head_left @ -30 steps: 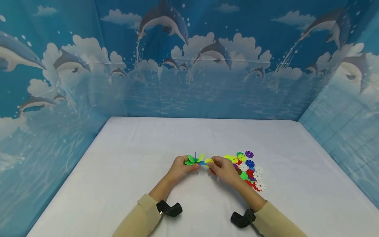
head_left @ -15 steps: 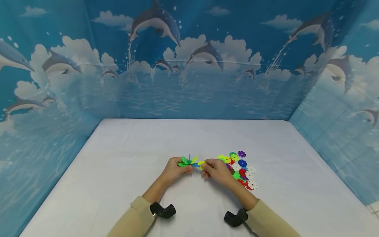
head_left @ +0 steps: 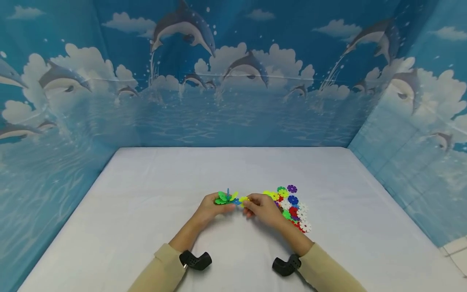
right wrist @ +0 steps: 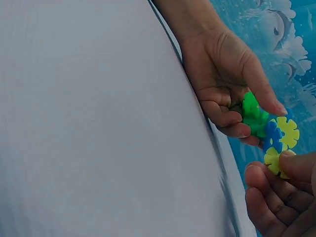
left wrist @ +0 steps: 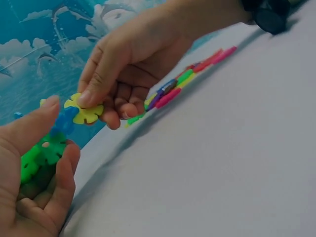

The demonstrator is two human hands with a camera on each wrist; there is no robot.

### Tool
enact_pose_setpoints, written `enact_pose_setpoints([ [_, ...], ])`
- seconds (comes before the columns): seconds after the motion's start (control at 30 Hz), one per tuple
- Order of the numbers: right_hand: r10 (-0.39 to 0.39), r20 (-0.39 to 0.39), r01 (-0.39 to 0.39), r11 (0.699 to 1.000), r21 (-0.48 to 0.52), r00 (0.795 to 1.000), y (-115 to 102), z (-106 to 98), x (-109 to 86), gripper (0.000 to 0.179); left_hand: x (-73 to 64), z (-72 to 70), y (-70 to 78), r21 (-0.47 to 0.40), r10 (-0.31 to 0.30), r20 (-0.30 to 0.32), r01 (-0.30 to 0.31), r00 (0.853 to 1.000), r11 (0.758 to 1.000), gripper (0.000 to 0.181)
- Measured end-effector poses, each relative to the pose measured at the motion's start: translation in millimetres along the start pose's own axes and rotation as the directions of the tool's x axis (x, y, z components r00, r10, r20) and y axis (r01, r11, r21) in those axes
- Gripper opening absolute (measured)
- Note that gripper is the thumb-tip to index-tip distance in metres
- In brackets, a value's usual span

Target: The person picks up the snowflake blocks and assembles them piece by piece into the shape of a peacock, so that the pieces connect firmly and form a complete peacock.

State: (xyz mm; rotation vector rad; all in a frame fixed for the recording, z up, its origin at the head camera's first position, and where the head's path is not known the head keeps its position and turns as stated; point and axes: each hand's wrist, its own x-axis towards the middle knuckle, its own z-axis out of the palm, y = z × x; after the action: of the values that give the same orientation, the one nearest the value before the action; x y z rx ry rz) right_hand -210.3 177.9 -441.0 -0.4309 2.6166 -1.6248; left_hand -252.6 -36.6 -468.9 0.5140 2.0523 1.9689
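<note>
Fingers of the right hand (head_left: 266, 210) pinch a yellow disc (right wrist: 273, 164) at the edge of a blue disc (right wrist: 272, 137), while the left hand (head_left: 208, 210) grips the green discs (right wrist: 254, 117) that seem joined to it, all raised above the table (head_left: 233, 253) and apart from the loose pile (head_left: 294, 211). Whether yellow and blue have locked cannot be told. Pushing at an angle could make the yellow one skid off and drop; pressing too hard might twist the blue one loose, since the left grip appears to bear mainly on the green
</note>
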Motion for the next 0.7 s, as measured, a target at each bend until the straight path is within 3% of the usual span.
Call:
enact_pose_setpoints([
  [0.17,0.031,0.003,-0.031,0.999,-0.036,1.000,-1.5,-5.1,1.3,0.026,2.3,1.4,2.1,0.022,-0.018,-0.040,0.019,0.999,1.000,0.016],
  [0.33,0.065,-0.011,-0.066,0.996,-0.063,0.998,1.0,-18.0,3.1,0.032,-1.9,2.5,2.1,-0.009,-0.028,-0.073,0.027,0.997,1.000,0.018],
  [0.53,0.060,-0.121,-0.076,0.988,-0.133,0.991,13.0,-60.8,2.3,0.033,-5.1,6.3,4.6,-0.045,-0.011,-0.061,0.008,0.998,0.999,0.028],
  [0.7,0.087,-0.239,-0.162,0.936,-0.312,0.967,32.0,-97.1,0.7,0.029,-5.2,5.8,2.1,-0.032,-0.018,-0.071,0.016,0.997,0.999,0.033],
])
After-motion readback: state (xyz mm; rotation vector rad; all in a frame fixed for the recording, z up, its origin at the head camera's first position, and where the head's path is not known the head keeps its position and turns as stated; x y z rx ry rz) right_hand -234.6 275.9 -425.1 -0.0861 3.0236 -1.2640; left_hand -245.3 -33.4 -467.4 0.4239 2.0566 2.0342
